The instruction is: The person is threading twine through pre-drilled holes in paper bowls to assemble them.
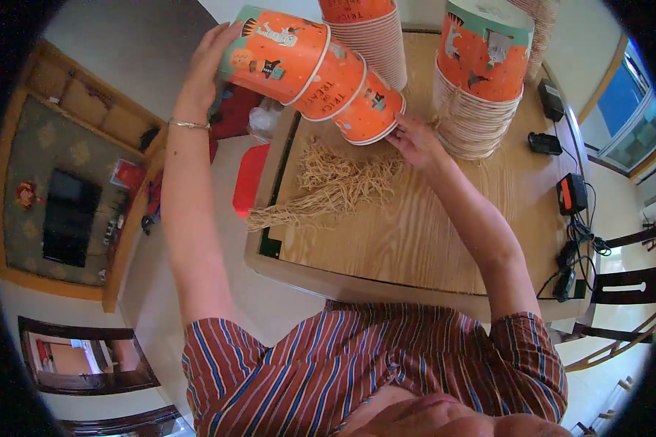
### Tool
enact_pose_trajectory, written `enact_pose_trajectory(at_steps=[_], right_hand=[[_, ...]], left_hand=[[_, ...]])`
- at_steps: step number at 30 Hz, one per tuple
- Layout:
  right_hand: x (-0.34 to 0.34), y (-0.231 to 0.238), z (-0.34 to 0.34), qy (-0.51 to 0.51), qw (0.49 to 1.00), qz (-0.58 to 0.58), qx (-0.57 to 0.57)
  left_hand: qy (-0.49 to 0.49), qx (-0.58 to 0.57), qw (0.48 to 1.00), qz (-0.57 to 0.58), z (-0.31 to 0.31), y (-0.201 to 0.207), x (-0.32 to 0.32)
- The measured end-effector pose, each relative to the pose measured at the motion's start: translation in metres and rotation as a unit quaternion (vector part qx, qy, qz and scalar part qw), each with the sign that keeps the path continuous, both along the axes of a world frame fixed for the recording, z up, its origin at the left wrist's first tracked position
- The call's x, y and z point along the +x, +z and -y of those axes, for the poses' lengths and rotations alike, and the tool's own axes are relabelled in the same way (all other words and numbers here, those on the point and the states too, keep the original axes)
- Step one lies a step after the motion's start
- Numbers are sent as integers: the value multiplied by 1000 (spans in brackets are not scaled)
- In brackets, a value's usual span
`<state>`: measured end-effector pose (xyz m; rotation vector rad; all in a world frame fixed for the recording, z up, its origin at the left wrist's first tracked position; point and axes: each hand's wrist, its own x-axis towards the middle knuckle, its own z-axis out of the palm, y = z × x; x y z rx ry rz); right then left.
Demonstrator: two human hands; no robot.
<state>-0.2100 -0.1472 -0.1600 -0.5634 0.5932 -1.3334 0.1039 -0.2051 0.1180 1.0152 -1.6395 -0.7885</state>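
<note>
A short stack of nested orange paper buckets [339, 86] with Halloween pictures is held tilted above the table, its green-banded base up at the left and its open end down at the right. My left hand [210, 67] is wrapped round the base end. At the lower right end, my right hand [417, 143] grips the white rim of the last bucket. Beneath the stack lies a loose bundle of tan twine cords [328, 182], spread out at one end and gathered at the other. Whatever is inside the buckets is hidden.
Behind my right hand stands a tall upside-down stack of buckets [485, 62] with many pale rims. Another stack [372, 47] rises behind the held one. Black chargers [571, 194] and tangled cables [579, 237] lie along the right side of the wooden table [444, 240]. A red stool [250, 180] stands to the left.
</note>
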Motion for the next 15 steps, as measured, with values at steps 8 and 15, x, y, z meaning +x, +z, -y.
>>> enact_pose_trajectory(at_steps=[8,15], right_hand=[[-6,0,7,-19,989,-115,91],[-9,-10,-11,35,984,-171,36]], left_hand=[[33,-22,998,57,-5,-9,-31],[111,-197,953,201,-11,-14,-59]])
